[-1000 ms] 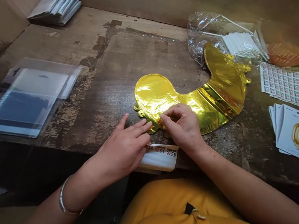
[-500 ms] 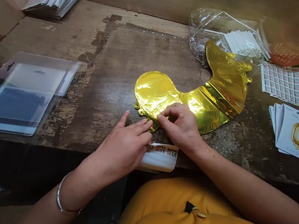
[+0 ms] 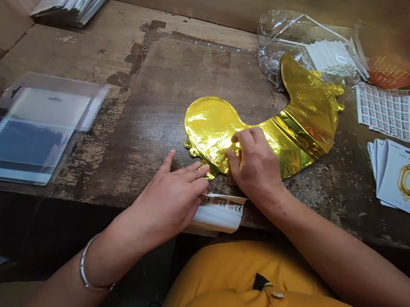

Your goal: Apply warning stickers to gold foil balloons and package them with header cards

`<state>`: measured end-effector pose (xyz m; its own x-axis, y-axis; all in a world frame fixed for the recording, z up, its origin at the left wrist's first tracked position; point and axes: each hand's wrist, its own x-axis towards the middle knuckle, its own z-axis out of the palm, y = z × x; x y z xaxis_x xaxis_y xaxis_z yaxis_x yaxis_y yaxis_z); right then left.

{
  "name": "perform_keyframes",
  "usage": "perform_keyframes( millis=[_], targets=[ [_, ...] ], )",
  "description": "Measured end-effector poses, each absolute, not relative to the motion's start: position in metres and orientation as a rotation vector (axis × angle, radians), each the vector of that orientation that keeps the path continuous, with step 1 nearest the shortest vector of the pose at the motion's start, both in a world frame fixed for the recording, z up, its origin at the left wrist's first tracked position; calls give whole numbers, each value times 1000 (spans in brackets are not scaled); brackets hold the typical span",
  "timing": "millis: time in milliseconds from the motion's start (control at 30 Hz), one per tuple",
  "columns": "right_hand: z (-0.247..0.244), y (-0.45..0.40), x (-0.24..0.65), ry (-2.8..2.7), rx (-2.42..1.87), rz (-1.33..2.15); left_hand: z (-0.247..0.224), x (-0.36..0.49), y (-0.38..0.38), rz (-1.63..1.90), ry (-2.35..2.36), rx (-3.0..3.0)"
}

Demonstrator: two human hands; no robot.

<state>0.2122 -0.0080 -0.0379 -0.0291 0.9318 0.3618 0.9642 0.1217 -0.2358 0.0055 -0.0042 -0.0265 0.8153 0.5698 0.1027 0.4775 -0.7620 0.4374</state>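
Observation:
A gold foil balloon (image 3: 210, 118), flat and curved, lies on the dark wooden table (image 3: 152, 99). My left hand (image 3: 174, 192) is spread palm down at the table's front edge, its fingertips on the balloon's lower left edge. Over the middle of the balloon my right hand (image 3: 256, 163) is closed, thumb and fingers bent together against the foil; what they pinch, if anything, is hidden. Beneath my hands, a white strip printed with CE marks (image 3: 222, 211) curls over the table edge.
Clear plastic sleeves (image 3: 38, 123) lie at the left, stacked papers (image 3: 72, 5) at the back left. On the right are a plastic bag with white sticks (image 3: 330, 55), a red basket (image 3: 391, 72), sticker sheets (image 3: 398, 110) and balloon cards (image 3: 406, 180).
My right hand has moved slightly up and to the right over the balloon, and its fingers are more curled. The left hand has hardly moved.

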Motion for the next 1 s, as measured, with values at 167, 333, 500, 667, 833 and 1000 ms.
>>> perform_keyframes(
  millis=[167,333,500,667,833,1000],
  targets=[
    [-32,-21,220,-2498,-1306,-71,-26,2,-1,316,744,2580],
    [-42,-22,215,-2640,-1277,-218,-25,-4,-1,268,767,2577],
    [-34,-14,214,-2640,-1300,-94,-23,-8,-6,273,868,2555],
    [-26,-12,213,-2754,-1296,-50,-22,-8,-7,226,849,2497],
    [-30,-11,213,-2716,-1348,22,-20,-10,-7,290,849,2436],
    [-31,-1,219,-2222,-1529,377,-12,-11,-9,364,924,2467]
  ],
)
